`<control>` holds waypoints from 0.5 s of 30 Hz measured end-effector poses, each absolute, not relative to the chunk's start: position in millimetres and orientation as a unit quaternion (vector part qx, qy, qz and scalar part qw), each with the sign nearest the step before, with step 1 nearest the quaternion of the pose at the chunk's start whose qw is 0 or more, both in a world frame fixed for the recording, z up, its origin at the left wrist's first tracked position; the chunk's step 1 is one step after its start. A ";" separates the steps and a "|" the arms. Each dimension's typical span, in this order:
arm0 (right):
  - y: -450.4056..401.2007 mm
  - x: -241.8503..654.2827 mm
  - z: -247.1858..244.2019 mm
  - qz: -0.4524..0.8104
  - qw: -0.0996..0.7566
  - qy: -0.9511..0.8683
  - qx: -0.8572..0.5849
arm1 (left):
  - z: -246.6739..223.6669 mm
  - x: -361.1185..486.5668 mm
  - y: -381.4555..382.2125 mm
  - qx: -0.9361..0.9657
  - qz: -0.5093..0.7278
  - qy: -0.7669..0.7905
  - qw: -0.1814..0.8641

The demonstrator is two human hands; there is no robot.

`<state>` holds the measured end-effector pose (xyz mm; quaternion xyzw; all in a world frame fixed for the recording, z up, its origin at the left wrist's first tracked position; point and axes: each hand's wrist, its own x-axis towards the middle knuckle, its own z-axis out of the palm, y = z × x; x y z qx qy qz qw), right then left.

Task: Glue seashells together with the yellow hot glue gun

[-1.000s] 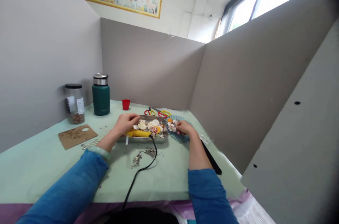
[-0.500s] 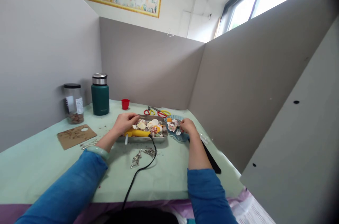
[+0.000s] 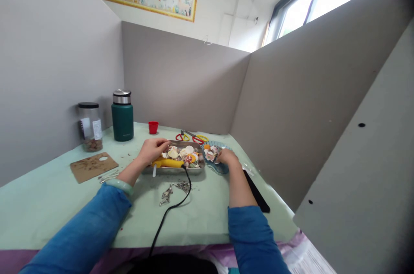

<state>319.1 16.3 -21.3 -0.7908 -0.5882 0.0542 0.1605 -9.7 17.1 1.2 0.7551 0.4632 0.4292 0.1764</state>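
Observation:
My left hand rests at the left end of a metal tray, its fingers closed near the rim; what they hold, if anything, is hidden. Seashells fill the tray. Across its front edge lies a yellow glue gun with a black cord. My right hand reaches into a blue scalloped dish, fingers pinched down at the shells in it. Whether a shell is between those fingertips cannot be made out.
Behind the tray lie scissors with red and yellow handles, and a red cup. A green thermos, a clear jar and a stained cardboard piece are at left. Small metal pieces lie in front; a black flat object is at right.
My right hand has shifted slightly left and lower over the shells in the blue dish. My left hand has stayed in place.

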 end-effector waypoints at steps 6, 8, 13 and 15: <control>13.9 318.3 -15.5 0.062 0.155 -0.554 -0.815 | 1.9 -9.5 16.3 0.755 0.426 0.467 0.175; 11.6 316.1 -11.0 0.049 0.197 -0.550 -0.810 | 2.0 -9.7 16.8 0.755 0.425 0.470 0.172; 1.0 280.5 1.3 0.027 0.335 -0.680 -0.652 | 1.5 -10.9 18.3 0.739 0.430 0.493 0.162; -5.4 253.5 4.2 0.074 0.340 -0.764 -0.544 | 1.2 -11.6 19.1 0.729 0.437 0.502 0.164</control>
